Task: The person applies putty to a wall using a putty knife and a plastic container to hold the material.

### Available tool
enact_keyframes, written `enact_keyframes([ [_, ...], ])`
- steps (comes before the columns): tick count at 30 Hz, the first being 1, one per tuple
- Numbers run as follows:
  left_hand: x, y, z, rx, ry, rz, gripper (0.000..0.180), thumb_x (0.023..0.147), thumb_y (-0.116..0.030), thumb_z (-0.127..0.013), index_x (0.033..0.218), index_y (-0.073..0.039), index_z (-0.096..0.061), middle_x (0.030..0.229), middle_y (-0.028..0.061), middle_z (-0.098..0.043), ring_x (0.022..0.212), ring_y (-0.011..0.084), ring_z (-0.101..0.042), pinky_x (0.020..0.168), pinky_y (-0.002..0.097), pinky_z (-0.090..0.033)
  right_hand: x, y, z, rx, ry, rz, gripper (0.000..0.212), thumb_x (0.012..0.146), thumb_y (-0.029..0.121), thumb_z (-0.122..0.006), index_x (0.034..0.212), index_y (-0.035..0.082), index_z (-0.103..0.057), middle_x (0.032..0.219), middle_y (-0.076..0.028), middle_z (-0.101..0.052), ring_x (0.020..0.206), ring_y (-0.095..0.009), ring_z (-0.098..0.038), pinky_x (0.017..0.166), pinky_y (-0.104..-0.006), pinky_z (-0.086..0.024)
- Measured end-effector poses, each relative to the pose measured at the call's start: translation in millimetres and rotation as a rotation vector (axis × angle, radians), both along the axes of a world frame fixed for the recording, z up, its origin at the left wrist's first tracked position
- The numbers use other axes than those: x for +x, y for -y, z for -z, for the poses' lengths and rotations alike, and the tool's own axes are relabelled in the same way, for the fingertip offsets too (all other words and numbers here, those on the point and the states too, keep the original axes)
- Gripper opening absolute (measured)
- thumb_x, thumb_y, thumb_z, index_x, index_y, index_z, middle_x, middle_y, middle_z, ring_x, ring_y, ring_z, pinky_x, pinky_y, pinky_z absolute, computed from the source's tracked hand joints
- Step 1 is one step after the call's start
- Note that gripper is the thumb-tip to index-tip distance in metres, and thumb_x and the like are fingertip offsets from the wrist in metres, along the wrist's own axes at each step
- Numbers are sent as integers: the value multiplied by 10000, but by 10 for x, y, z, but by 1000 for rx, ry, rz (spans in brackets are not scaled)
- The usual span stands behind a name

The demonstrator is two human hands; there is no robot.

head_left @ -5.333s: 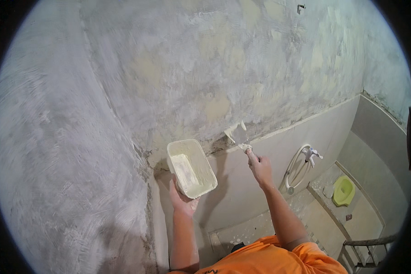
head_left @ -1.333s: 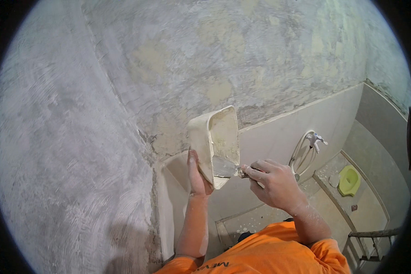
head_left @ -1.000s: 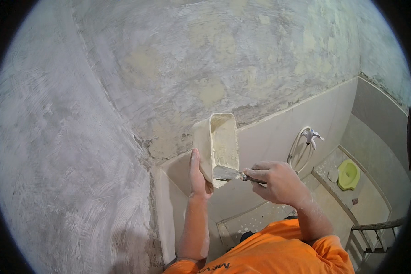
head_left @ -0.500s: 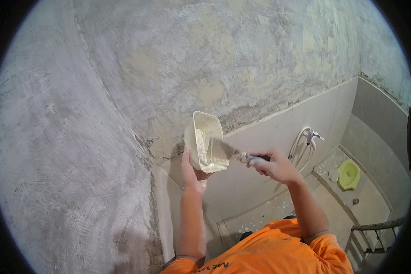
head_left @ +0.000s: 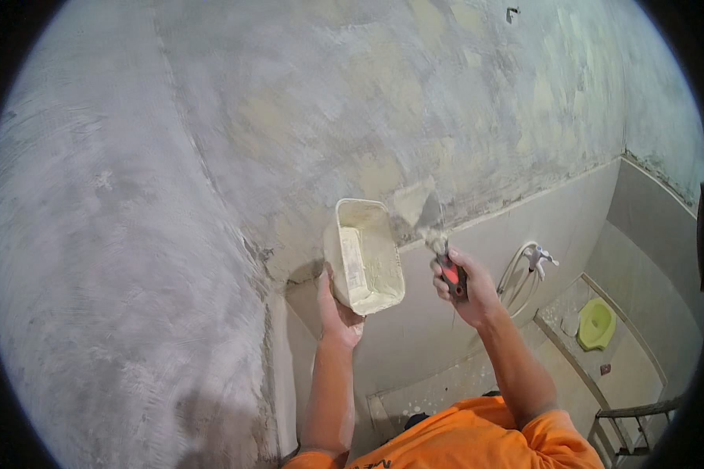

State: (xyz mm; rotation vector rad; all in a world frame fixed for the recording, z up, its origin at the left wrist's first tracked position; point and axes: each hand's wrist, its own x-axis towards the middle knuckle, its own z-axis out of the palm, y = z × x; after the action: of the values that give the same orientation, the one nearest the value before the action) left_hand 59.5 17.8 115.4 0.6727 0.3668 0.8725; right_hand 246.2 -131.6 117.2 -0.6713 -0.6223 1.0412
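Note:
My left hand [head_left: 339, 313] is closed around the lower side of a pale rectangular plastic tub [head_left: 383, 262], tilted so that its mouth faces me. Cream-coloured putty coats the tub's inner walls and rim. In my right hand [head_left: 477, 293] is a putty knife [head_left: 451, 273] with a black and red handle, the fingers wrapped round it. Its blade points up toward the wall, just right of the tub, with putty on it. Whether the blade touches the wall I cannot tell. The plastered grey wall [head_left: 289, 148] carries several cream patches.
Below the plaster runs a band of smooth grey tiles [head_left: 414, 328]. A white spray hose [head_left: 536, 258] hangs from it at the right. Lower right are a yellow-green squat toilet [head_left: 597, 324] on a raised step and a ladder-like frame [head_left: 637, 412]. Another plastered wall [head_left: 117, 273] stands at my left.
The putty knife has come out of the tub and swung up to the right, toward the wall. My left hand still holds the tub, which sits slightly lower and further right in view.

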Motion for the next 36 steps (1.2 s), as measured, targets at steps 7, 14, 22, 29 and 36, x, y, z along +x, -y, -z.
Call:
enact_keyframes([
  [7, -106, -190, -147, 102, 179, -77, 619, 1025, -521, -477, 1514, -148, -407, 1463, 57, -506, 1318, 266, -533, 1041, 450, -511, 10, -970, -1219, 365, 1413, 1088, 522, 972, 124, -598, 1484, 146, -504, 962, -125, -602, 691, -241, -608, 615, -368, -499],
  [14, -188, -185, -249, 73, 216, -164, 522, 1050, -450, -393, 1460, -136, -468, 1425, 75, -540, 1233, 289, -598, 964, 479, -564, 102, -1902, -1575, -120, 1836, 1257, 631, 943, 51, -537, 1548, 101, -365, 1023, -178, -612, 762, -332, -689, 617, -442, -565],
  [22, -346, -230, -207, 144, 205, -146, 604, 1052, -477, -430, 1514, -89, -393, 1467, 93, -494, 1319, 283, -524, 1075, 444, -474, 164, -1561, -433, -210, 1891, 1016, 683, 933, 40, -533, 1572, 105, -303, 1078, -217, -598, 719, -363, -688, 592, -465, -568],
  [29, -334, -248, -228, 89, 205, -176, 623, 1036, -483, -476, 1508, -85, -401, 1465, 92, -495, 1308, 278, -531, 1058, 438, -488, 137, -1307, -1448, -24, 1839, 1080, 642, 965, 62, -512, 1569, 182, -331, 1071, -196, -607, 668, -347, -671, 567, -449, -549],
  [36, -244, -156, -163, 80, 179, -194, 617, 1036, -486, -464, 1512, -98, -401, 1478, 91, -487, 1318, 280, -525, 1062, 438, -486, 150, -2003, -1998, -99, 1834, 1202, 697, 972, 69, -521, 1593, 276, -280, 986, -199, -610, 664, -379, -648, 585, -458, -541],
])
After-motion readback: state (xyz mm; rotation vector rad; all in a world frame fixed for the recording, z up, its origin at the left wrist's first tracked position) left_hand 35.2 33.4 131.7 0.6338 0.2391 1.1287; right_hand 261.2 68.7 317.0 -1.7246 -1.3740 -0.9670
